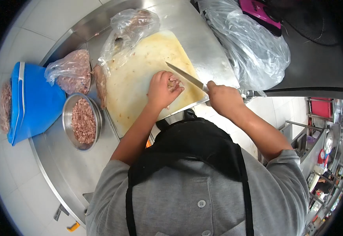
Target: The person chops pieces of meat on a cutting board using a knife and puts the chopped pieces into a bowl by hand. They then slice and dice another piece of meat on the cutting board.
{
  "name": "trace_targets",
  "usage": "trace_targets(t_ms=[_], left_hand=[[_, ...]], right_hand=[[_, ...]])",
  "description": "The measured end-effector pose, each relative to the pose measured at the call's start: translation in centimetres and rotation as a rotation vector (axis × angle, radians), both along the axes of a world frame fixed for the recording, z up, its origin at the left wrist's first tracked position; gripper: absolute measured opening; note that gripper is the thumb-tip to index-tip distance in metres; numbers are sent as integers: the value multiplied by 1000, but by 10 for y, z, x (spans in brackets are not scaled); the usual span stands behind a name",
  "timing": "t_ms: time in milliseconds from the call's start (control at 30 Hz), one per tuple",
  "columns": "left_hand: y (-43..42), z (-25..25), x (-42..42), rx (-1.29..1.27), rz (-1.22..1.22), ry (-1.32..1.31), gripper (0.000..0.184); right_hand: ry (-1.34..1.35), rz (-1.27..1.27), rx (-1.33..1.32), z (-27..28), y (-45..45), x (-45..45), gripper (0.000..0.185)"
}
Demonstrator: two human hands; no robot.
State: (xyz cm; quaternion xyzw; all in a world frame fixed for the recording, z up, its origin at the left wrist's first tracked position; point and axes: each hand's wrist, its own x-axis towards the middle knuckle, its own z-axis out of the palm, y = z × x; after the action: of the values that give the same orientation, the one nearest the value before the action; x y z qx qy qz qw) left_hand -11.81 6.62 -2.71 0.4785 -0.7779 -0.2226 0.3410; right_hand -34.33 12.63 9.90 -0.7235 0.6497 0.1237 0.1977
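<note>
On the yellowed cutting board [136, 70], my left hand [160, 89] curls around a small heap of chopped meat [173, 83], partly hidden under the palm and fingers. My right hand [223, 99] grips a kitchen knife [187, 76] by its handle at the board's right edge. The blade points up and left over the board, apart from the meat. A longer piece of meat [100, 85] lies along the board's left edge. Left of the board stands a metal bowl [66, 118] containing chopped meat [83, 122].
A clear bag of meat [75, 72] sits beside a blue container [37, 98] at the left. Another plastic bag [130, 29] overlaps the board's far corner. Large clear plastic bags [250, 47] cover the counter's right side, near a magenta object [261, 15].
</note>
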Motion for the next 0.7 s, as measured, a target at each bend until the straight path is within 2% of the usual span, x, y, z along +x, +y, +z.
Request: trace_targets(t_ms=[100, 233, 367, 433, 467, 567, 600, 700], left_hand=[[-7, -18, 8, -17, -169, 76, 31], [-4, -13, 8, -64, -171, 73, 26], [-6, -10, 10, -49, -107, 162, 20], [-11, -30, 13, -70, -128, 94, 21], [-14, -36, 13, -97, -147, 25, 22], [-15, -36, 13, -110, -149, 81, 20], [-13, -24, 10, -115, -162, 84, 20], [-11, -5, 13, -114, -106, 91, 11]], right_hand=[[-86, -86, -21, -27, -4, 28, 24], [-78, 1, -102, -24, -27, 36, 21], [7, -18, 19, 27, -3, 39, 21], [-75, -62, -9, -19, 1, 43, 20], [-88, -72, -13, -24, -1, 47, 20], [-56, -45, -28, -32, -25, 49, 20], [-21, -2, -7, -3, -22, 45, 20], [-55, -14, -1, 11, -6, 41, 21]])
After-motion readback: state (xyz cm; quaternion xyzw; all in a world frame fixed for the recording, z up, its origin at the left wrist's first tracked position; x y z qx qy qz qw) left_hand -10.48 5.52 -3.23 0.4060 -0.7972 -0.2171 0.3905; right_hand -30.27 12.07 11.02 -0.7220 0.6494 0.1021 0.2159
